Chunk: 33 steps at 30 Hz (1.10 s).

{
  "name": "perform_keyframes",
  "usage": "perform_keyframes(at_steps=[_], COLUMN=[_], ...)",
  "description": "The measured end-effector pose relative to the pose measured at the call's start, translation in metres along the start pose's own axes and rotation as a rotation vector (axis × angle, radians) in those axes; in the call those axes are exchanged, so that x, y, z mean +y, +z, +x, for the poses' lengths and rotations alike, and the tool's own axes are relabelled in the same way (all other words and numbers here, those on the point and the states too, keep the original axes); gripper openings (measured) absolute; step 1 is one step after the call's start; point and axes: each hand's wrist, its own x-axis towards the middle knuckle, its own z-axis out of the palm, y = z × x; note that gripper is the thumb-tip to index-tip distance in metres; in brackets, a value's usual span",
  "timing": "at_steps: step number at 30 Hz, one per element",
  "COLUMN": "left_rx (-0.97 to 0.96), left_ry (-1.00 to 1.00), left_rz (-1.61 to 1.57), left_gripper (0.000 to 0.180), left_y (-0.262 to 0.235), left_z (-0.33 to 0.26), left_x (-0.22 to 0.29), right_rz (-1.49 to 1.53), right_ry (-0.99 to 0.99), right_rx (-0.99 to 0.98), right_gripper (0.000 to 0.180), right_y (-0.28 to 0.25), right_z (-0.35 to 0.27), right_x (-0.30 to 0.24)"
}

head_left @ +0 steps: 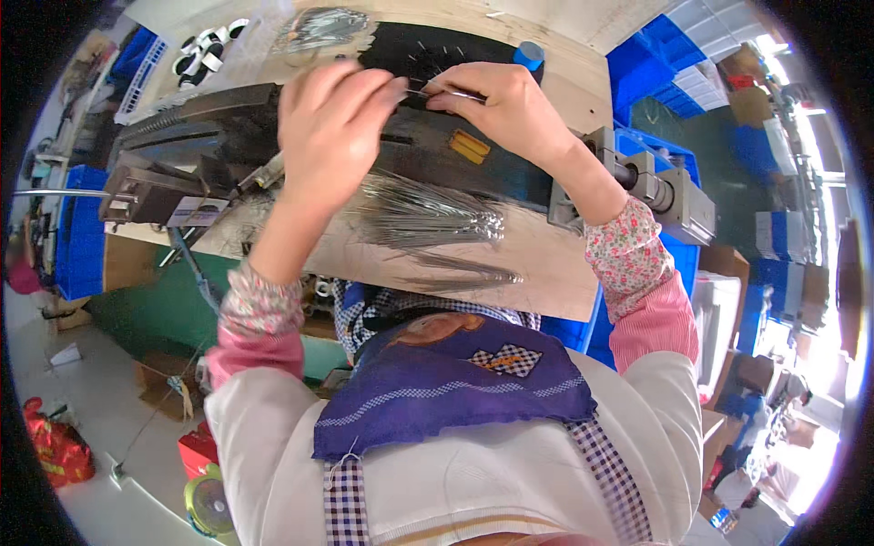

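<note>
Thin metal wires (435,91) are pinched between the fingertips of both hands above the dark machine bed (437,155) at the far side of the workbench (546,264). The left hand (332,132) is closed narrowly, thumb against forefinger, on one end of the wires; the right hand (510,105) is closed the same way on the other end, so the two hands nearly touch. A loose pile of the same silvery wires (428,214) is spread on the bench just below the hands, and a smaller bundle (469,271) lies nearer the bench edge. Another heap of wires (323,27) is seen at the far edge of the bench.

Blue plastic crates (660,55) are stacked to the upper right, and what they hold cannot be told. A further blue crate (80,237) stands at the left, beside the machine. White rings (205,50) are gathered near a blue slotted basket (141,68) at the upper left.

A small yellow label (471,146) is fixed to the dark bed under the right wrist, and a white rectangular label (193,211) is set on the grey machine block (150,187) at the left. A red bag (56,446) lies on the floor at the lower left, with cardboard boxes (168,378) near it.
</note>
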Motion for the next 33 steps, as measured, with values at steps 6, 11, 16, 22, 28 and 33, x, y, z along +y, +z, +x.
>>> perform_keyframes(at_steps=[6, 11, 16, 22, 28, 33], left_rx=[0.065, 0.279, -0.399, -0.387, 0.222, 0.290], left_ry=[-1.635, -1.520, -1.559, -1.153, -1.884, -1.846], left_rz=[-1.982, -2.878, -1.495, -0.872, -0.874, -0.974], left_gripper=[0.038, 0.051, 0.029, 0.026, 0.036, 0.032], left_y=[-0.011, -0.039, -0.021, 0.011, -0.052, -0.056], left_z=[-0.077, -0.009, -0.026, -0.075, -0.162, -0.153], left_x=[0.053, 0.024, 0.057, 0.056, -0.015, -0.042], right_rz=[0.027, 0.043, 0.027, -0.144, -0.219, -0.455], right_ry=[0.062, 0.106, 0.143, -0.008, 0.270, 0.553], right_rx=[-0.028, -0.024, -0.081, 0.018, -0.130, -0.143], right_gripper=[0.019, 0.017, 0.015, 0.010, 0.019, 0.022], right_y=[0.022, 0.021, 0.026, 0.023, 0.033, 0.058], right_z=[0.010, 0.006, 0.007, 0.010, -0.066, -0.072], right_x=[0.007, 0.009, 0.007, 0.000, -0.042, 0.031])
